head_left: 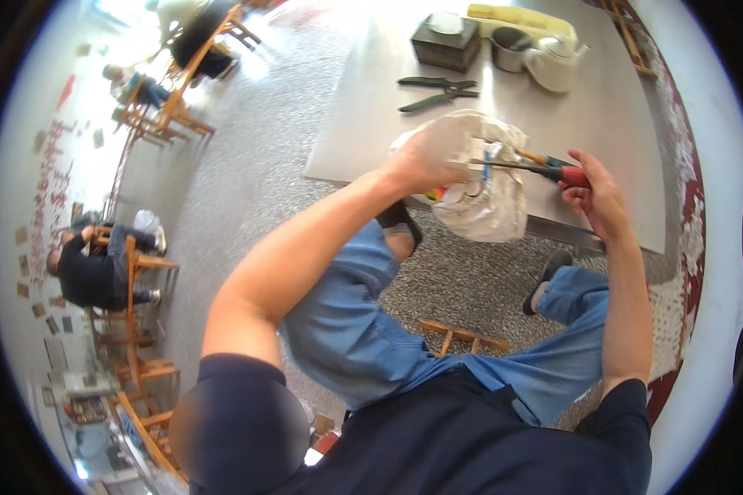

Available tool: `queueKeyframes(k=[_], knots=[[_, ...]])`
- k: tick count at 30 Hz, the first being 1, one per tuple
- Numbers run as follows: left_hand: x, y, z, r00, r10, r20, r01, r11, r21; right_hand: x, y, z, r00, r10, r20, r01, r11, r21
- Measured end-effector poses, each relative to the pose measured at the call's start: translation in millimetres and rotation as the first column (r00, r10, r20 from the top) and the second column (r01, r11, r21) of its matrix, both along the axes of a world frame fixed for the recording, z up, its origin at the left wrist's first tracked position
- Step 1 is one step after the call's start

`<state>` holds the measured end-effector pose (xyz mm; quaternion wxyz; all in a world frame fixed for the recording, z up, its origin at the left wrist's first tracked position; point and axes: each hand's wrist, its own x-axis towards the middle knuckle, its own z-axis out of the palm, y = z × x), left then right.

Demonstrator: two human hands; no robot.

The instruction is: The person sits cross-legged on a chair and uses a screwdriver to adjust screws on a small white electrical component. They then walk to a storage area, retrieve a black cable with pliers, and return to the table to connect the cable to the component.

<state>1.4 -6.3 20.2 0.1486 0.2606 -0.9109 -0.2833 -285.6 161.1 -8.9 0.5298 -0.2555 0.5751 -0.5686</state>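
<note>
My left hand [421,165], partly blurred, grips a cream cloth bag [479,210] and a pale piece at the table's near edge. My right hand [594,190] holds a tool with a red-and-black handle [571,175]; its long thin shaft reaches to the pale piece. A second tool with a yellow-and-black handle [537,156] lies just above that shaft, and a small blue item [487,161] crosses it. Beyond my hands, green-handled pruning shears [425,103] lie on the steel table [355,140].
At the table's back sit a dark tissue box [433,49], metal cup [508,49], white teapot [553,66] and yellow object [504,16]. My knees are below the near edge. People sit on wooden chairs at left, including a person in black [87,272]. A wall runs along the right.
</note>
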Motion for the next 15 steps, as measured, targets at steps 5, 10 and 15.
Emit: queueKeyframes(k=[5,10,15], knots=[[2,-5,-13,0.997,0.055,0.061,-0.052,0.997,-0.06,-10,5,-1,0.992,0.108,-0.063,-0.111,0.993,-0.043],[2,-5,-15,0.994,0.058,0.088,-0.051,0.995,-0.088,-8,3,-2,0.996,0.092,-0.002,-0.092,0.995,-0.05],[1,-3,-9,0.994,0.057,0.095,-0.049,0.995,-0.083,-12,7,-5,0.992,0.122,-0.04,-0.127,0.977,-0.174]])
